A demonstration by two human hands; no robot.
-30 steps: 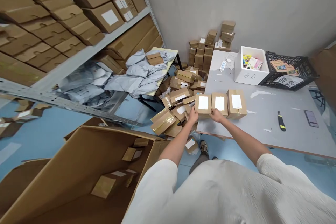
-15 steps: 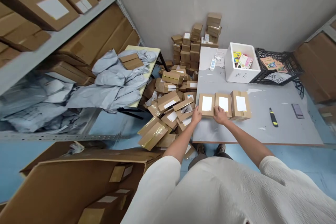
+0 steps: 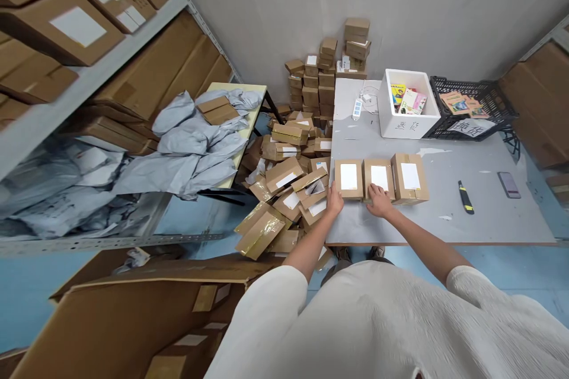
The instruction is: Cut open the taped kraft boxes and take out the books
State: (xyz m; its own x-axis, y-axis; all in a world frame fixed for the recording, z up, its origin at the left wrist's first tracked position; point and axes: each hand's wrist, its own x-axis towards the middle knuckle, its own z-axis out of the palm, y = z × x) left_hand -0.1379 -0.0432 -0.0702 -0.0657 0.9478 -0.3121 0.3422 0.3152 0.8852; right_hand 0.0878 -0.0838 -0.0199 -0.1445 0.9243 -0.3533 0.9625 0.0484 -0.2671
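Head view. Three small brown cartons stand in a row near the front edge of the grey bench (image 3: 444, 213), each with a white label on top. Left carton (image 3: 349, 178), middle carton (image 3: 379, 178), right carton (image 3: 409, 177); the three sit side by side, touching or nearly so.

Left hand (image 3: 335, 202) rests at the near left corner of the left carton, fingers loosely curled against its side, not wrapped around it. Right hand (image 3: 380, 202) lies flat on the near edge of the middle carton, fingers spread over the lower part of the label, palm down; no grip seen.

On the bench further right: a black and yellow utility knife (image 3: 465, 197), then a phone (image 3: 509, 184), both well apart from the cartons. At the back of the bench, a white foam box (image 3: 411, 125) with colourful packets inside, and beside it a black plastic crate (image 3: 482, 113). A white power strip (image 3: 356, 109) lies near the foam box.

Left of the bench, a loose heap of small cartons (image 3: 288, 183) on the floor, and a stack against the wall (image 3: 329, 71). Grey mailer bags (image 3: 195, 142) cover a yellow side table. A large open cardboard box (image 3: 133, 320) sits in the foreground. Metal shelving (image 3: 89, 89) holds larger boxes.
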